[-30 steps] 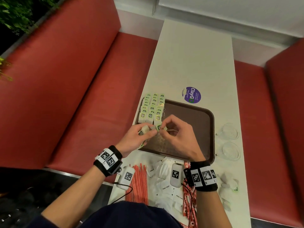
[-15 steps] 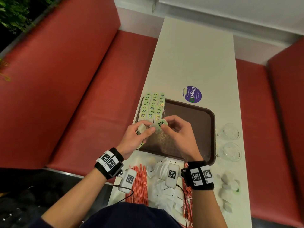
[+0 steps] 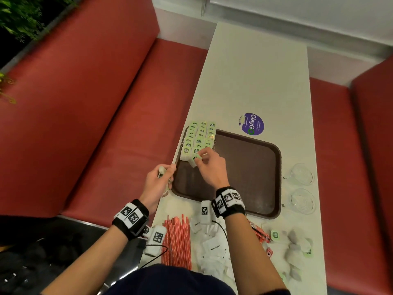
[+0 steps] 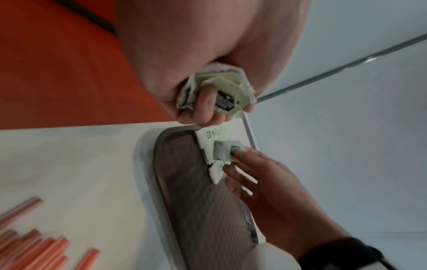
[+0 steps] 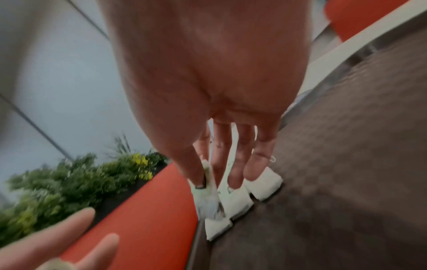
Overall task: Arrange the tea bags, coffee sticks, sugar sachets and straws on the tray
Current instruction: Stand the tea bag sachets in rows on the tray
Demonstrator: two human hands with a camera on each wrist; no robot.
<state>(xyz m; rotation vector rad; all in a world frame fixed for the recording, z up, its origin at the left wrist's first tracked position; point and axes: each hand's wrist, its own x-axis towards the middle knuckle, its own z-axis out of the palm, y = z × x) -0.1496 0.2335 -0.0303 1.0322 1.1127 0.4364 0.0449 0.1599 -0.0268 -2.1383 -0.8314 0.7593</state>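
A: What's the setting?

B: Red booth seats [image 3: 85,116] flank a long white desk [image 3: 255,81]. A brown tray [image 3: 251,167] holds tea bags [image 3: 198,138] in rows at its far-left corner.

A: And the hands?

B: The right hand [image 3: 209,169] pinches one tea bag [image 3: 195,159] at the rows' near end, likely placing it. The left hand [image 3: 158,179] clutches spare bags [image 4: 217,89], next to pass over.

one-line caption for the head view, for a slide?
Right hand places a tea bag on the tray; left hand holds more.
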